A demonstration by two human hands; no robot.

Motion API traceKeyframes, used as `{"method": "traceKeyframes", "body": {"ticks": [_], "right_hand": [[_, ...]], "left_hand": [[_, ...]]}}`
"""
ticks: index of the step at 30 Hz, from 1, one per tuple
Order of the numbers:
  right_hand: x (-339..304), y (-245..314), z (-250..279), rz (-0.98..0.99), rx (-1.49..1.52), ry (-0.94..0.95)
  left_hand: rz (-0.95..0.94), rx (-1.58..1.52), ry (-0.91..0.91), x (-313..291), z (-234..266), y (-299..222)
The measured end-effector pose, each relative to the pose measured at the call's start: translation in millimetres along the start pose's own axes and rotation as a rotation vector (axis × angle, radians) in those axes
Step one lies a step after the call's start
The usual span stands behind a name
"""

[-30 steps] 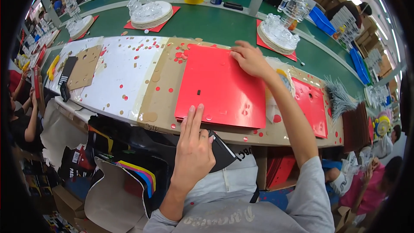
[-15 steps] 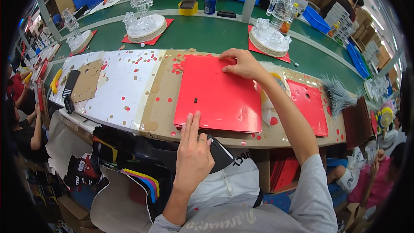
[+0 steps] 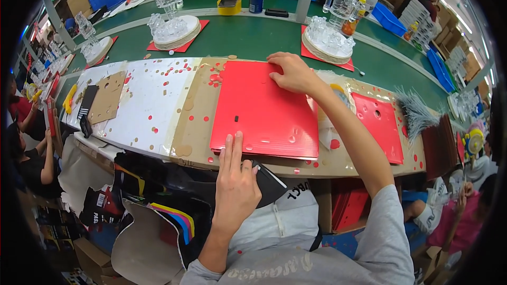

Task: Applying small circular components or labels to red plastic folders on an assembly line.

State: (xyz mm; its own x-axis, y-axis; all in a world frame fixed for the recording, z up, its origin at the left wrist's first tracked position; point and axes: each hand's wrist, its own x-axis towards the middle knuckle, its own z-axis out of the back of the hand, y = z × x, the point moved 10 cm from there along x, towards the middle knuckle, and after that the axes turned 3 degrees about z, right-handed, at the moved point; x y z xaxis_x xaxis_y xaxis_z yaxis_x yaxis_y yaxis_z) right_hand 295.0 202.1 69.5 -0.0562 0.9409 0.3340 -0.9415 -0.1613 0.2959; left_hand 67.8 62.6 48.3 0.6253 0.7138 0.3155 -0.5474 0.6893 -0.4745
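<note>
A red corrugated sheet (image 3: 264, 105) with a small dark slot lies in front of me, on top of at least one more red sheet. My left hand (image 3: 237, 195) has its fingers stretched out, their tips resting on the near edge left of the middle. At the far edge, my right hand (image 3: 293, 74) curls its fingers over the rim while the thumb lies on the upper face. Those right fingertips are partly hidden. A second red sheet (image 3: 379, 126) with a round hole lies to the right of my right forearm.
Clear plastic assemblies on round white bases (image 3: 177, 30) stand along the green conveyor (image 3: 248, 42). Left lie a brown cardboard piece (image 3: 107, 97) and a yellow-handled tool (image 3: 69, 99). Thin grey strands (image 3: 417, 116) bunch at right. Red and brown discs litter the worktop. Other people sit on both sides.
The red sheet has shifted slightly away from me and to the left, with both hands still on it. The left hand has moved slightly away from me.
</note>
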Motion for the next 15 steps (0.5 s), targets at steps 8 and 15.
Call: {"method": "traceKeyframes", "body": {"ticks": [8, 15], "right_hand": [[3.0, -4.4, 18.2, -0.175, 0.250, 0.090], [1.8, -9.5, 32.1, -0.155, 0.397, -0.035]], "left_hand": [[0.026, -0.027, -0.003, 0.8, 1.1, -1.8], [0.040, -0.037, -0.029, 3.1, 1.8, -2.1]]}}
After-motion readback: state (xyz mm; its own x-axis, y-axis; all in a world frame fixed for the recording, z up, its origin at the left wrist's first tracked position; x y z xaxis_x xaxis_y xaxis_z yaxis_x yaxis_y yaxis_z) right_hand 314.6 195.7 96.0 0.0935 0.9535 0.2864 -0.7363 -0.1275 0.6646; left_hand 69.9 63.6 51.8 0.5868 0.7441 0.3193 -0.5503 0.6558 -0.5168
